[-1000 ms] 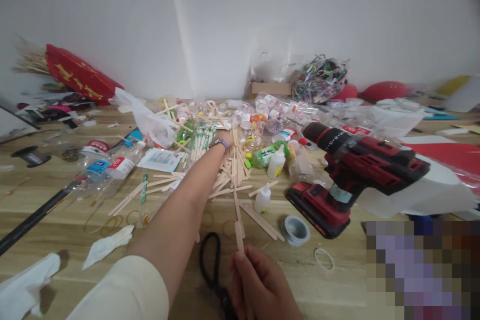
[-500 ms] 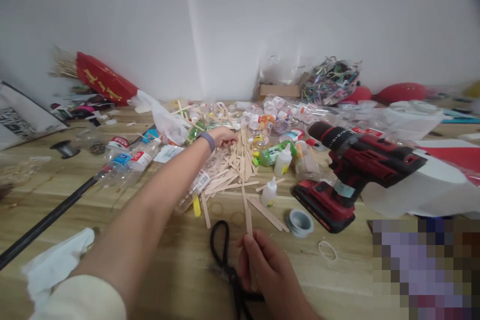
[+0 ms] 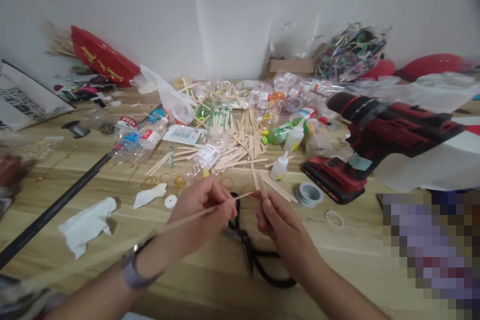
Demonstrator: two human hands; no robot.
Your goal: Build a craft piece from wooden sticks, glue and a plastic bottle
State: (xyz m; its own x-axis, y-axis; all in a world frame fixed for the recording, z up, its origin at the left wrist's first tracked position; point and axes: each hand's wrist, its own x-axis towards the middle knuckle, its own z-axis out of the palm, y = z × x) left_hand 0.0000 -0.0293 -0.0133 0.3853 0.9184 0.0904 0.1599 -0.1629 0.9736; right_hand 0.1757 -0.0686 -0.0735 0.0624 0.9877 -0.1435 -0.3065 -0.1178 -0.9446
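My left hand (image 3: 204, 207), with a band on its wrist, is closed on a long thin wooden stick (image 3: 191, 216). The stick runs back over the forearm, blurred towards the lower left, and its tip reaches my right hand (image 3: 275, 215). Pinched upright between my right thumb and fingers is a flat craft stick (image 3: 263, 187). Under and between the hands lie black-handled scissors (image 3: 243, 240). Beyond them spreads a pile of craft sticks (image 3: 243, 145), with a few single ones nearer my right hand.
A red cordless drill (image 3: 390, 130) stands at right by glue bottles (image 3: 279, 166) and a grey spool (image 3: 309, 194). Plastic bottles (image 3: 208, 155) crowd the back. A black pole (image 3: 63, 202) crosses the left, near crumpled tissue (image 3: 88, 225). Another person's hand (image 3: 13, 167) shows far left.
My left hand has come back from the far stick pile to my right hand, now with a long thin stick in it. My right hand still holds its craft stick. The view has shifted.
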